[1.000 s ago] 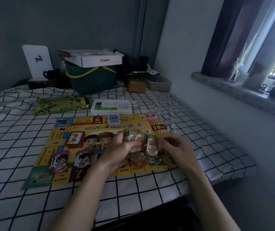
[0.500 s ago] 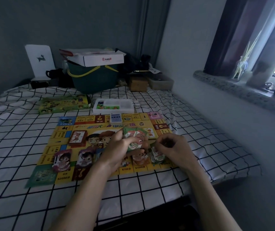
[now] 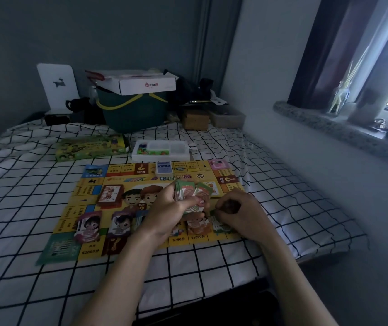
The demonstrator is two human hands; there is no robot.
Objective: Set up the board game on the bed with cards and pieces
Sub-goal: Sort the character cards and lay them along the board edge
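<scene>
Card stack (image 3: 189, 196) in left hand (image 3: 173, 211), over board (image 3: 127, 182).

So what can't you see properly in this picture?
- Head view: the board squares under the left hand and right hand are covered by them.
- The faces of the cards that the left hand holds are too blurred to read.
- What the right hand's curled fingers pinch is hidden by the hand itself.
- The pieces in the white tray are too small to tell apart.
- The green bucket has a white box hiding its inside.
</scene>
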